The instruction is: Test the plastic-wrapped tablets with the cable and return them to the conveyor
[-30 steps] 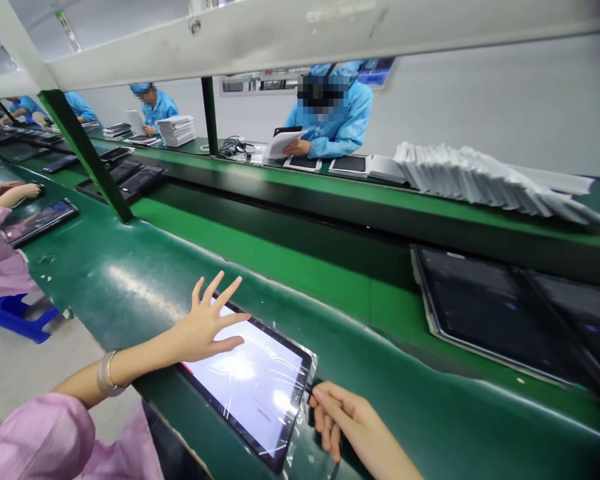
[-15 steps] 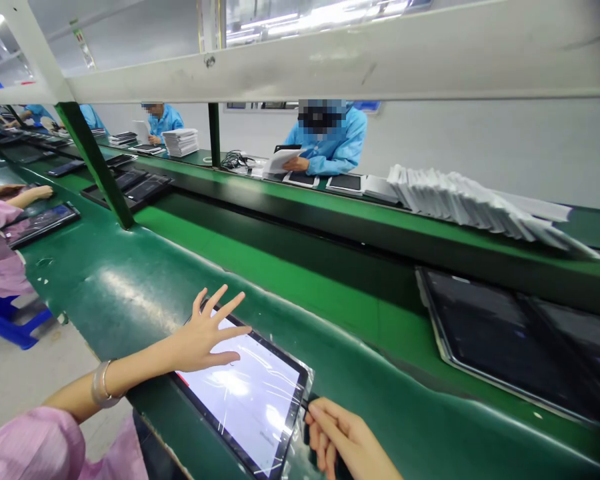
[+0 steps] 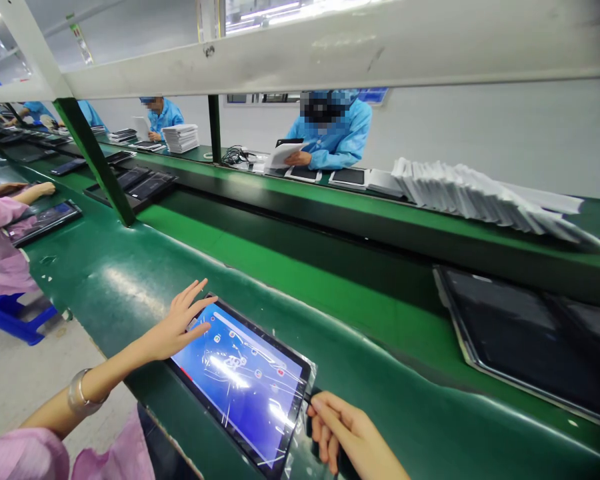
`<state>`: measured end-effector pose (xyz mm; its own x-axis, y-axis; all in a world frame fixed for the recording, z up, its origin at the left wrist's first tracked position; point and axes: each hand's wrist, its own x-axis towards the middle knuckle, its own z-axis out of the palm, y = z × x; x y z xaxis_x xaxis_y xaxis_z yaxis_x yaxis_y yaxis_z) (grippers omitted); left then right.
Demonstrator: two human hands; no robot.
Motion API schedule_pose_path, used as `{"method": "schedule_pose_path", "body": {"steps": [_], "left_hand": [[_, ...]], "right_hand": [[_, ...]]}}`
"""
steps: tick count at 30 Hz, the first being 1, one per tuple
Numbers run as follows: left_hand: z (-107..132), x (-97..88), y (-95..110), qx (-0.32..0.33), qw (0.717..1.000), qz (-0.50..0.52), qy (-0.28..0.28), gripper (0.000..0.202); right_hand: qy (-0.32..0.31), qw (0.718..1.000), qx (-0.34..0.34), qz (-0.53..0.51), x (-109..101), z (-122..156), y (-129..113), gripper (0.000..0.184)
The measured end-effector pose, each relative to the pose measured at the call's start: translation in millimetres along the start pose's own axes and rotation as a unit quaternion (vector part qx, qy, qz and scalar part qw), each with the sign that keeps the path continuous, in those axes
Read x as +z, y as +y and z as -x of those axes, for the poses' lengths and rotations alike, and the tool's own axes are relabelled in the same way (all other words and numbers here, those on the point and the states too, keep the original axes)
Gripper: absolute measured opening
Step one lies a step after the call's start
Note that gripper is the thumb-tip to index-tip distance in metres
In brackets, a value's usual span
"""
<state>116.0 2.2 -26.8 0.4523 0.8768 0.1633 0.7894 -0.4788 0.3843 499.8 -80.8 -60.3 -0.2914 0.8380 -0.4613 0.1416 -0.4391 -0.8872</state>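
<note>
A tablet (image 3: 250,387) under clear film lies on the green bench, its lit screen blue with several small app icons. My left hand (image 3: 177,328), fingers spread, hovers at or touches the far left end of the screen; contact is hard to tell. At the tablet's near right edge my right hand (image 3: 343,427) pinches a black cable plug (image 3: 308,398) that meets the edge. Whether it is fully seated cannot be made out. Part of the black cable shows below the fingers.
Dark tablets (image 3: 525,333) lie on the green conveyor (image 3: 290,273) at right, and trayed ones (image 3: 145,183) farther left. Across the line a person in blue (image 3: 340,140) handles a white sheet beside a fanned white stack (image 3: 480,193). A green post (image 3: 95,163) stands left; a pink-sleeved co-worker (image 3: 5,233) sits beyond.
The screen went from plain white to a blue home screen with icons. My left hand moved left toward the tablet's far end. My right hand stays at the plug.
</note>
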Motion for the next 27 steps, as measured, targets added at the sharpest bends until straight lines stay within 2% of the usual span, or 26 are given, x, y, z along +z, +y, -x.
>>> {"method": "schedule_pose_path", "body": {"steps": [5,9,12,17,20,23,25,27], "left_hand": [[5.6,3.0,3.0,-0.001,1.0,0.013,-0.006,0.048],[10.2,5.0,8.3,0.021,0.998,-0.023,0.047,0.035],[13.2,8.0,6.9,0.017,0.995,-0.047,0.084,0.032],[18.5,12.3,-4.1,0.036,0.993,-0.099,0.059,0.034],[18.9,7.7,-1.0,0.034,0.993,-0.1,0.054,0.038],[10.5,1.2,25.9,0.079,0.992,-0.093,0.026,0.061],[-0.5,1.8,58.3,0.181,0.977,-0.109,-0.006,0.088],[-13.5,8.8,96.2,0.327,0.932,-0.156,-0.029,0.102]], "right_hand": [[-0.005,1.0,0.001,-0.008,-2.5,-3.0,6.6,0.07],[0.004,1.0,0.006,-0.005,-3.9,-7.8,14.8,0.076],[0.009,1.0,0.007,-0.011,-3.8,-9.2,17.8,0.075],[0.011,1.0,0.004,-0.02,-3.9,-7.6,18.4,0.073],[0.013,1.0,0.007,-0.028,-3.7,-7.5,17.4,0.073],[0.017,0.999,0.017,-0.029,-1.8,-9.6,15.9,0.074],[0.02,0.999,0.024,-0.028,0.4,-10.9,15.5,0.073],[0.023,0.999,0.031,-0.032,2.7,-10.5,15.9,0.073]]}}
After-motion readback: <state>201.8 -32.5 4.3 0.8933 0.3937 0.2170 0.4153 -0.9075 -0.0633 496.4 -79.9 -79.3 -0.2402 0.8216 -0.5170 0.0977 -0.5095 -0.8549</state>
